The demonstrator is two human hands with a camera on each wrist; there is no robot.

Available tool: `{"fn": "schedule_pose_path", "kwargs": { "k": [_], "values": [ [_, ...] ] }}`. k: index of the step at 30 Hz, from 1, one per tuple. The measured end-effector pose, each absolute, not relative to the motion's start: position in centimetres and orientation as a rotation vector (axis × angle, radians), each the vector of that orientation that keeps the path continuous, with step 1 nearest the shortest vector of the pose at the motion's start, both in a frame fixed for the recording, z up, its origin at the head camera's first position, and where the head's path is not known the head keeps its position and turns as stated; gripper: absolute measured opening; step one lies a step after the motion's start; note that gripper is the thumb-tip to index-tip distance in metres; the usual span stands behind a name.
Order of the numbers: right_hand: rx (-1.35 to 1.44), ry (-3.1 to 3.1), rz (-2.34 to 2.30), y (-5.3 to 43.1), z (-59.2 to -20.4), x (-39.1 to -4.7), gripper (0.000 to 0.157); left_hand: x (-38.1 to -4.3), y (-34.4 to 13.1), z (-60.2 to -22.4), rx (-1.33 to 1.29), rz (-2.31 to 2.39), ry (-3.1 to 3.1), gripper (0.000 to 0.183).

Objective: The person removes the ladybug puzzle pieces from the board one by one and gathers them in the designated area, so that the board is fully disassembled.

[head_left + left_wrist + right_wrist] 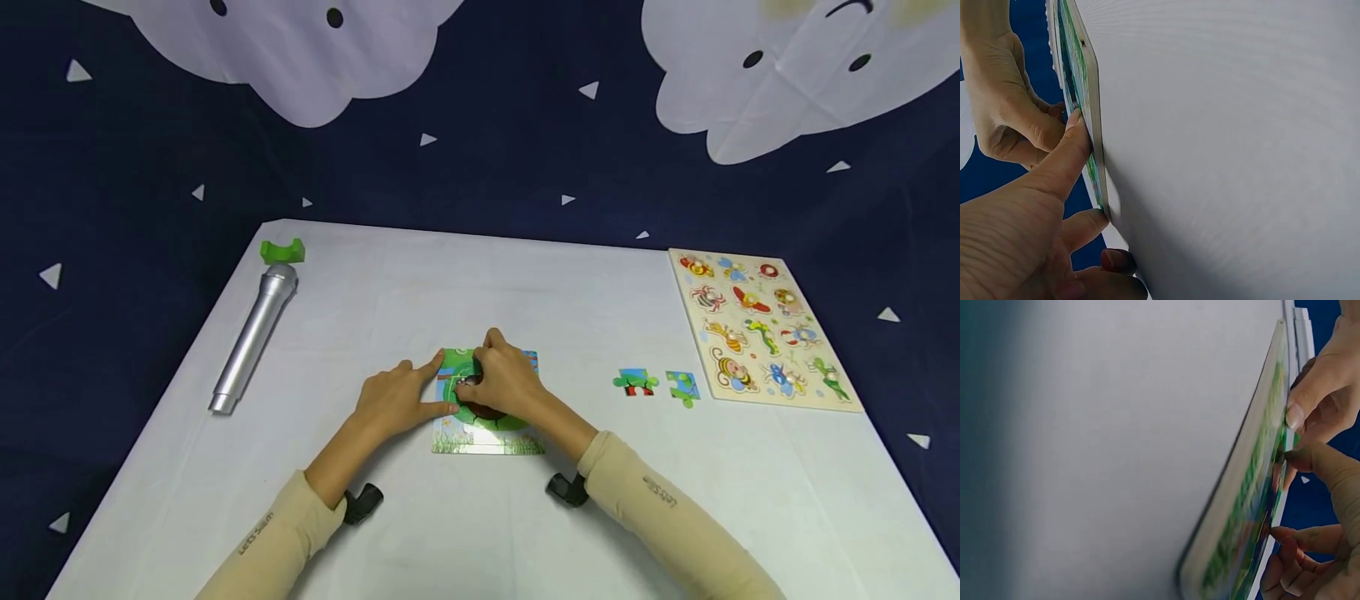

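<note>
A small square jigsaw board [487,447] lies at the middle of the table, with grass along its near edge and a green and dark brown picture in its centre. My left hand [393,400] steadies its left side. The thumb lies straight on the face, and the index finger reaches the far left corner. Over the picture, my right hand [508,382] pinches what looks like a puzzle piece against the board. In the right wrist view its thumb [1319,459] and another fingertip touch the board's surface a little apart. The hand mostly covers this piece in the head view.
Two loose jigsaw pieces, one with red [636,382] and one blue and green [683,387], lie to the right. Beyond them is a wooden insect peg board [772,333]. A silver microphone [255,337] and a green block [282,252] lie at the left.
</note>
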State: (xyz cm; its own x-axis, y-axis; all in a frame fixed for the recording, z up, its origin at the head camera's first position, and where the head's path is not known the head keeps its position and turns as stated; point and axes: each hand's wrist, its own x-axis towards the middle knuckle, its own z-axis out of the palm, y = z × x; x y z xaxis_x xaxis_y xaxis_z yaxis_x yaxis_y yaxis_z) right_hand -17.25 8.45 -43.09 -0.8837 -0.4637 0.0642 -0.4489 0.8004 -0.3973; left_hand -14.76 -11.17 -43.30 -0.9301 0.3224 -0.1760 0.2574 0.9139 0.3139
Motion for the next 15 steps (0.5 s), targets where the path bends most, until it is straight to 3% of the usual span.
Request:
{"fn": "schedule_pose_path", "kwargs": {
  "k": [4, 15],
  "values": [
    [-0.769, 2.959, -0.589, 8.49, -43.12, -17.53, 0.038, -14.78, -11.17, -43.33, 0.433, 0.415, 2.837, 0.091],
    [-0.731, 2.942, -0.655, 8.93, -42.83, -17.75, 0.055, -14.74, -11.09, -43.4, 0.419, 0.408, 2.84, 0.091]
  ]
}}
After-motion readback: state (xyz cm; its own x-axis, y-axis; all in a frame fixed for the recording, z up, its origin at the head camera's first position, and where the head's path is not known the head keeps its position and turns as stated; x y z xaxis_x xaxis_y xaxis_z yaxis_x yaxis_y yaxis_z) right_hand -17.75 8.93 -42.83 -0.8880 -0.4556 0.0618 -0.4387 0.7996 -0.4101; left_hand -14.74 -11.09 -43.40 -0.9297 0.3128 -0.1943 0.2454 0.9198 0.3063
